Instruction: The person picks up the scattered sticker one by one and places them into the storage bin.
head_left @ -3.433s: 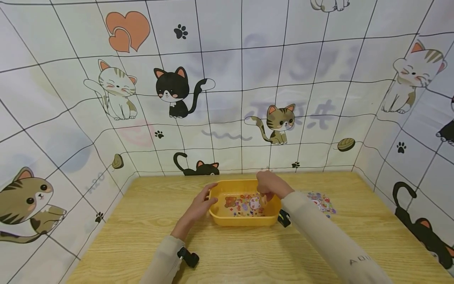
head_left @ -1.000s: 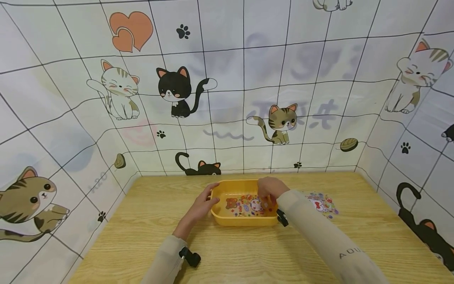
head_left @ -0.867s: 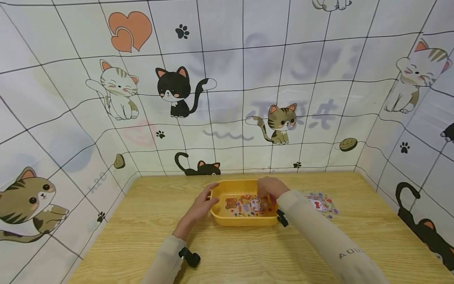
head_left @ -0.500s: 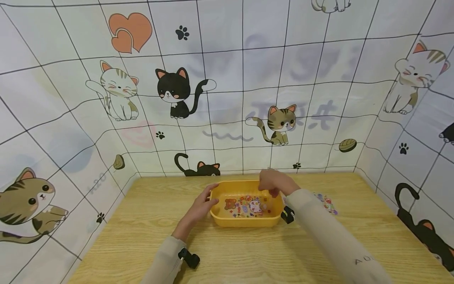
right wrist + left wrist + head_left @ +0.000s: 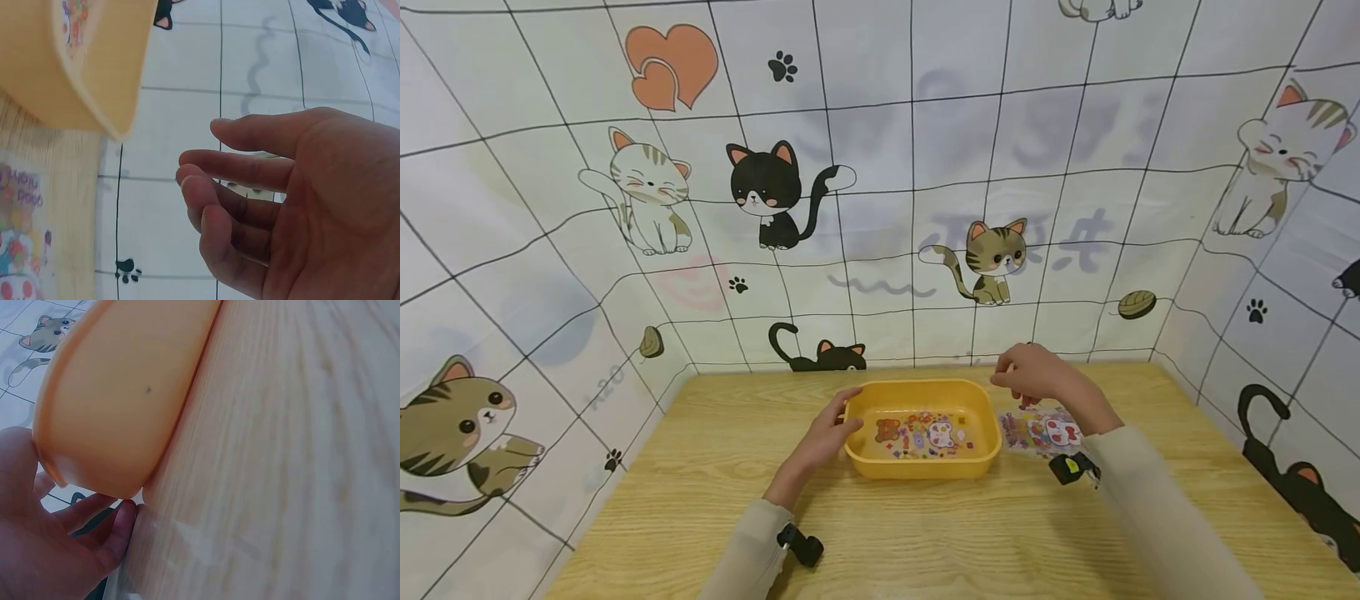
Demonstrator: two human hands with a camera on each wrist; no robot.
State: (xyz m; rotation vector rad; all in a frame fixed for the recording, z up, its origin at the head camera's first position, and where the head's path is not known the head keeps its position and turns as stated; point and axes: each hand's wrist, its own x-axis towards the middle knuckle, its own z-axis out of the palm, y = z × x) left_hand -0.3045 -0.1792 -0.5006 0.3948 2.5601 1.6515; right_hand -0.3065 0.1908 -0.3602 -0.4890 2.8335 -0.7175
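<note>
A yellow plastic tray (image 5: 922, 470) stands on the table, its inside bottom covered with small colourful sticker-like pictures (image 5: 928, 434), among them a brown bear and a white animal. At its left end my left hand (image 5: 820, 435) holds it; the left wrist view shows the thumb and fingers of that hand (image 5: 47, 544) against the rim and the lower edge of the tray wall (image 5: 119, 394). My right hand (image 5: 1036, 373) hovers past the tray's right end, above a clear printed sheet or packet (image 5: 1047, 432). In the right wrist view the right hand's fingers (image 5: 209, 240) are loosely bent around nothing.
The wooden table (image 5: 925, 542) reaches back to a wall covering (image 5: 880, 208) printed with cats and grid lines. Right of the tray lies the printed packet, close to its end. Each sleeve bears a small black camera.
My right hand has left the inside of the tray and moved right and up, over the packet. The packet now lies nearer the tray's right end. My left hand stays put.
</note>
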